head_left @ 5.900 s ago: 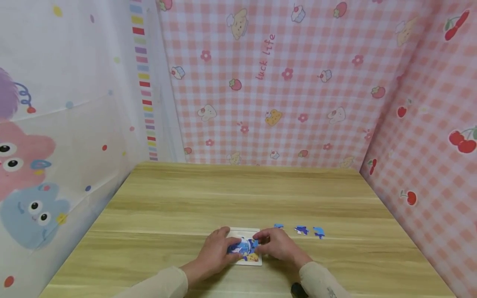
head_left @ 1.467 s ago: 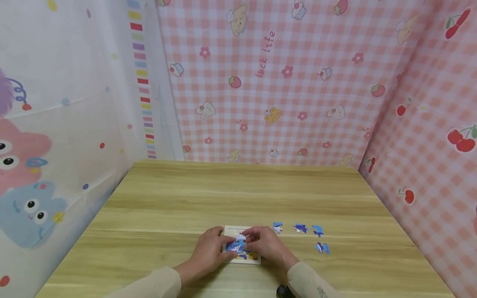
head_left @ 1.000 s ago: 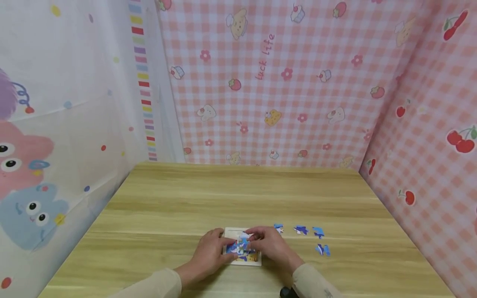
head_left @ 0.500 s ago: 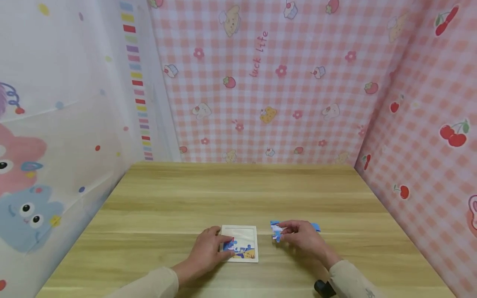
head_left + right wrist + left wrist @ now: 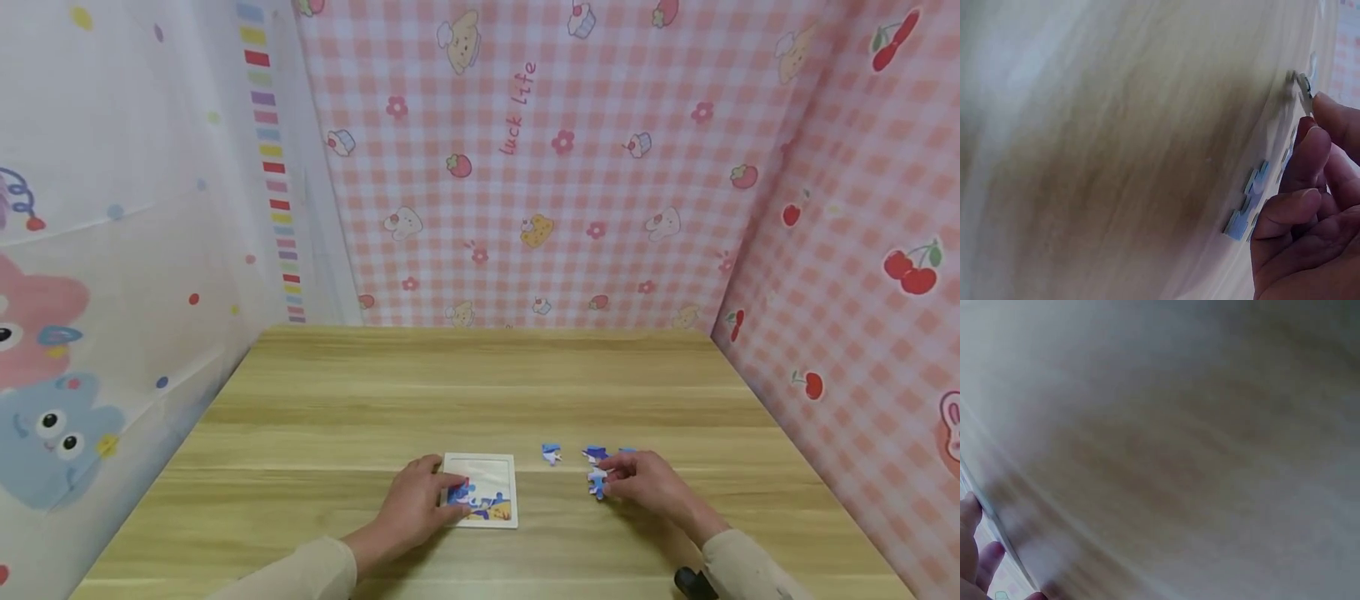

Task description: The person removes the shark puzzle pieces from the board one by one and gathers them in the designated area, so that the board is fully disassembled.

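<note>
A square white puzzle tray (image 5: 514,492) lies flat near the table's front, with several joined puzzle pieces (image 5: 493,505) along its bottom and lower left; the upper part shows bare. My left hand (image 5: 412,504) holds the tray by its left side, thumb and forefinger over the pieces; the left wrist view shows fingertips (image 5: 991,553) along its edge. To the right, my right hand (image 5: 648,487) pinches a blue-and-white puzzle piece (image 5: 597,483) between thumb and fingers, just above the table. Loose pieces (image 5: 1244,209) lie beside this hand, some partly hidden behind it.
Behind the right hand lie a blue-and-white piece (image 5: 551,453), a dark blue piece (image 5: 595,454) and a mostly covered blue piece (image 5: 627,451). A black object (image 5: 693,583) sits at the right wrist. Patterned cloths (image 5: 562,208) enclose the wooden table (image 5: 375,400).
My right hand has left the tray and moved right, carrying the puzzle piece towards the loose ones. The left hand has stayed on the tray. The head view has shifted slightly.
</note>
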The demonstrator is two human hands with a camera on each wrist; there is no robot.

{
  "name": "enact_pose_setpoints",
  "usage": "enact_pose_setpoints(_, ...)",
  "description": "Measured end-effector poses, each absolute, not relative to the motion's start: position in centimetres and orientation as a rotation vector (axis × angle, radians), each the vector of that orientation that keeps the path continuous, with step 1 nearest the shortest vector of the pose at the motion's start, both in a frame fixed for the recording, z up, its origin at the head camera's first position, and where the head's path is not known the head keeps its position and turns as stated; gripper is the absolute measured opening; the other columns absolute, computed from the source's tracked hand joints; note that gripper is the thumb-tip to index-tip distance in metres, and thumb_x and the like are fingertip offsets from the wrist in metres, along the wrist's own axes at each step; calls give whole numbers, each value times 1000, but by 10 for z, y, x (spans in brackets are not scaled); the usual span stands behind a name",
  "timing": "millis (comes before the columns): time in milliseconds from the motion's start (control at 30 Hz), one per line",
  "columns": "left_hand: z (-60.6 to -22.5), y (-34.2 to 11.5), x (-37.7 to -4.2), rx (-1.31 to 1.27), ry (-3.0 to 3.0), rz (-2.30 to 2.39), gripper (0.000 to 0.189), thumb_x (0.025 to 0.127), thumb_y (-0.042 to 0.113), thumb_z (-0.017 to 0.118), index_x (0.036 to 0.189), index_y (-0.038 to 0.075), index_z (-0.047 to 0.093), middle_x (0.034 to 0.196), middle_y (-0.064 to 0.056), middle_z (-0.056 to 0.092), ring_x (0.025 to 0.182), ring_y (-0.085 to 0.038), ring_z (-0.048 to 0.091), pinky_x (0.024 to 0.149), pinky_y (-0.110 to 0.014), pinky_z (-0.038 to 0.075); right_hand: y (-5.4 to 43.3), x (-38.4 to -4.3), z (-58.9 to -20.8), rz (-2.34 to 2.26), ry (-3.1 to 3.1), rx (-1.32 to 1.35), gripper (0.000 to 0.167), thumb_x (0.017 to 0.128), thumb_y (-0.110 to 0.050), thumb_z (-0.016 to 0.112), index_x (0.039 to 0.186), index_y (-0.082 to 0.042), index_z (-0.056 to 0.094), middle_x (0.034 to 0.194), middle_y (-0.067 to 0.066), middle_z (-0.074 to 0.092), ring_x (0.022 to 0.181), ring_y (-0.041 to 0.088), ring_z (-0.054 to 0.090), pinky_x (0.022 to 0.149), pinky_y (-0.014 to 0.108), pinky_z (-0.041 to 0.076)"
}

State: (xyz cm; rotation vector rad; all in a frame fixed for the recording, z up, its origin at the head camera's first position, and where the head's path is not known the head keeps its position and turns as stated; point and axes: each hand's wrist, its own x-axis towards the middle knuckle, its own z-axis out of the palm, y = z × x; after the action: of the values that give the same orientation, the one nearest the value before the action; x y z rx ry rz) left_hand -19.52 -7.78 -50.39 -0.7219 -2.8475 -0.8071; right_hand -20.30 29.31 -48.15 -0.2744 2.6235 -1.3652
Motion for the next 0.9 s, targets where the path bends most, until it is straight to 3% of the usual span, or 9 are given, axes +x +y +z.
enact_pose_setpoints(200, -502, -77, -196, -720, -2858, -761, 45, 78, 39, 82, 113, 12, 73, 128, -27, 56, 117, -43, 53, 98, -62, 41, 292, -206, -480, -1223, 2724, -231, 31, 80, -8, 78, 109, 3, 71, 85, 1, 63, 77, 17, 54, 63, 26, 46)
enact_pose_setpoints(433, -497, -74, -197, -709, -2865, -739, 44, 73, 37, 83, 108, 12, 73, 125, -26, 57, 115, -42, 54, 97, -61, 41, 280, -209, -477, -1247, 2741, -233, 35, 81, -6, 75, 114, 3, 69, 78, 1, 56, 66, 14, 49, 53, 23, 40)
enact_pose_setpoints(667, -499, -75, -197, -701, -2851, -772, 46, 72, 38, 84, 106, 10, 72, 124, -25, 58, 114, -41, 54, 97, -60, 41, 214, -215, -470, -1387, 2645, -280, 29, 88, -3, 66, 116, 3, 68, 82, 3, 62, 67, 17, 57, 57, 27, 49)
enact_pose_setpoints(900, -503, -85, -199, -700, -2835, -858, 52, 76, 37, 83, 116, 6, 69, 128, -25, 56, 121, -42, 50, 103, -60, 36, 144, -216, -482, -1419, 2537, -361, 22, 89, -6, 68, 110, 1, 71, 85, 2, 64, 72, 15, 58, 64, 30, 50)
